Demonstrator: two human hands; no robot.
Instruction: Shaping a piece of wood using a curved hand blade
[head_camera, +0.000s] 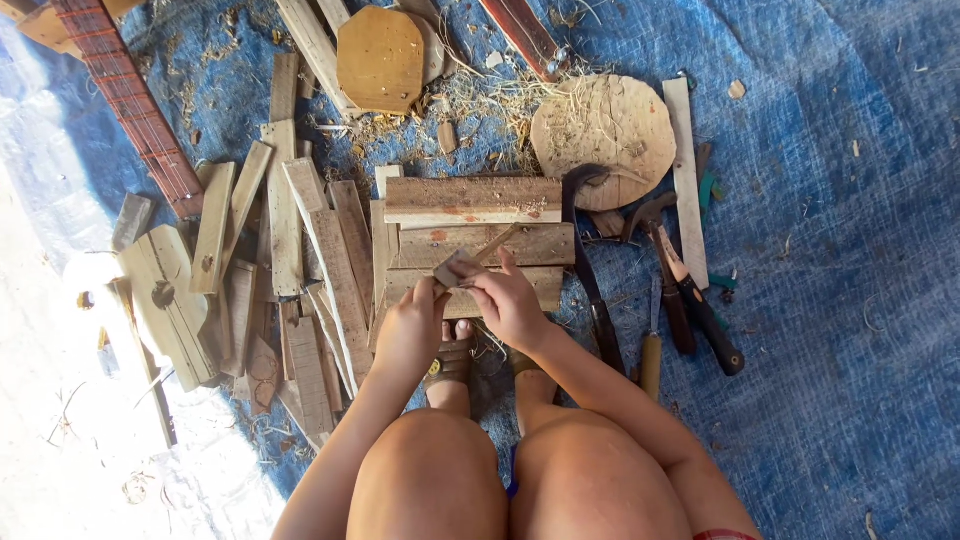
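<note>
I saw no package, label, sign or screen anywhere in the head view; nothing there carried a printed face or a display, so I had nothing of that kind to place or describe by shape or colour

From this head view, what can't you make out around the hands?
Head view only:
- Small wooden piece: both hands cover much of it, so its full shape is hidden.
- Left hand and right hand: seen from the back, so each grip is unreadable.
- Thin stick: its lower end goes behind the fingers.
- Feet in sandals: partly hidden by the hands and knees.
- Fretted neck: cut off by the top edge.
</note>
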